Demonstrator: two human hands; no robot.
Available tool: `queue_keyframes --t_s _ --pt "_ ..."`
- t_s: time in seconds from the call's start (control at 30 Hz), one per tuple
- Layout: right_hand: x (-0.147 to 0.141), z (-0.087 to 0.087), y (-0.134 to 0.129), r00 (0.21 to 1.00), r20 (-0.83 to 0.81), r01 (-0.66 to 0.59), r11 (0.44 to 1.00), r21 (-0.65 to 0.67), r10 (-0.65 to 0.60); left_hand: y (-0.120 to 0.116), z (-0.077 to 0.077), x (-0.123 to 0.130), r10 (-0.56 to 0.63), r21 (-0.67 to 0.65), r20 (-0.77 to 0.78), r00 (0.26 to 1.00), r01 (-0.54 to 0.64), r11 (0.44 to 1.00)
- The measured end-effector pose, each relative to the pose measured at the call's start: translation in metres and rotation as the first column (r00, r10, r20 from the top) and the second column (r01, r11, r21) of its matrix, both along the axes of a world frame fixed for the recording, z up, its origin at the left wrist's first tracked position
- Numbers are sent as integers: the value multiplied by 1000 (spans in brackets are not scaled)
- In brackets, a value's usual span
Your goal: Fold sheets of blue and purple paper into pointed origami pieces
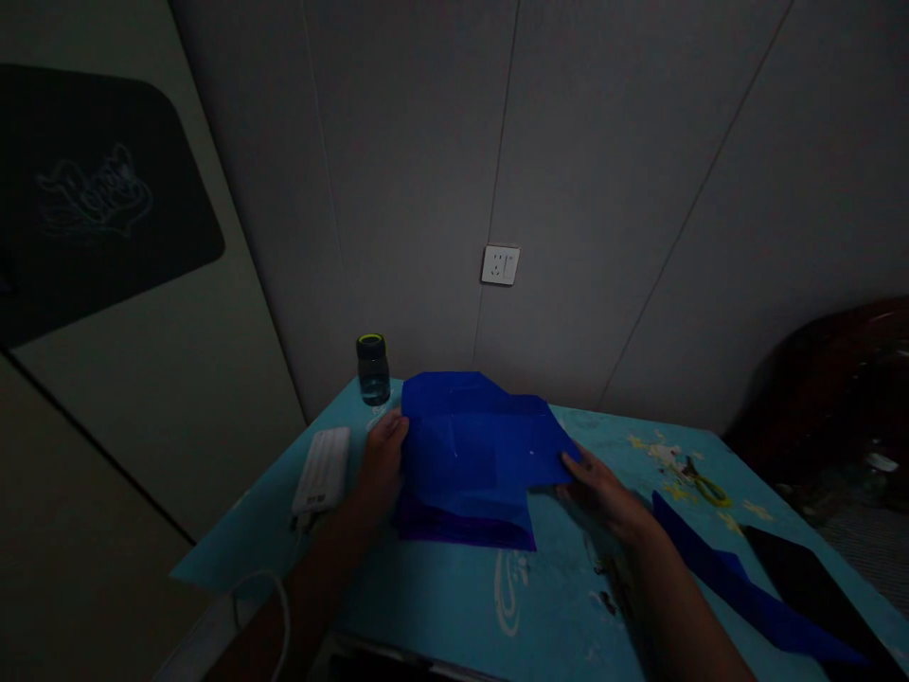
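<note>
A sheet of blue paper (469, 445) with an irregular cut outline and crease lines is held up over the table, between my two hands. My left hand (385, 445) pinches its left edge, thumb on the near side. At the right, my right hand (603, 488) grips the narrower end between thumb and fingers. Below the sheet lies a purple-blue layer (465, 532); whether it is a fold of the same paper or a separate piece I cannot tell.
On the light blue patterned table (426, 597) stand a water bottle (373, 371) and a white power bank (323, 469) with a cable. To the right lie yellow-green-handled pliers or scissors (710, 488), blue paper strips (745, 592) and a black flat piece (816, 578). A wall socket (501, 265) is behind.
</note>
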State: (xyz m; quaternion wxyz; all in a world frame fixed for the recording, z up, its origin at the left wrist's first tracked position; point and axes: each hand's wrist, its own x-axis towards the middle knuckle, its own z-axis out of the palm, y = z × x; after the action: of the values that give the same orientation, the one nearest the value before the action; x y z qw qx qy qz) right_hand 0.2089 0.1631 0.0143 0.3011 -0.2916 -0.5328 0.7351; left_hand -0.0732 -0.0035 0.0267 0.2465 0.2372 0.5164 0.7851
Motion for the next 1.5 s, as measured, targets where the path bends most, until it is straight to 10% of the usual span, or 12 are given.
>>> queue_keyframes --t_s 0.27,0.47,0.63,1.0,1.17,1.33,1.5 --pt "-8 -4 1 986 165 -27 973 227 -11 -54 16 8 -285 -67 100 953 292 954" --pt "-2 2 -7 958 252 -193 957 218 136 -42 8 3 -202 -263 275 940 276 924" --pt "7 3 3 947 304 -187 949 253 105 -45 0 2 -170 -277 28 985 171 945" --pt "-4 -2 14 928 170 261 902 343 -333 -42 1 12 46 -251 -458 888 -179 951" --pt "-6 8 3 982 30 177 963 203 -187 -32 5 31 118 -229 -461 880 -246 942" --pt "-12 7 -24 954 26 -299 950 88 298 -27 -5 48 150 -216 -489 859 -286 934" --pt "-21 -5 -35 930 131 -358 926 122 342 -35 -14 50 -141 -378 -578 804 -111 919"
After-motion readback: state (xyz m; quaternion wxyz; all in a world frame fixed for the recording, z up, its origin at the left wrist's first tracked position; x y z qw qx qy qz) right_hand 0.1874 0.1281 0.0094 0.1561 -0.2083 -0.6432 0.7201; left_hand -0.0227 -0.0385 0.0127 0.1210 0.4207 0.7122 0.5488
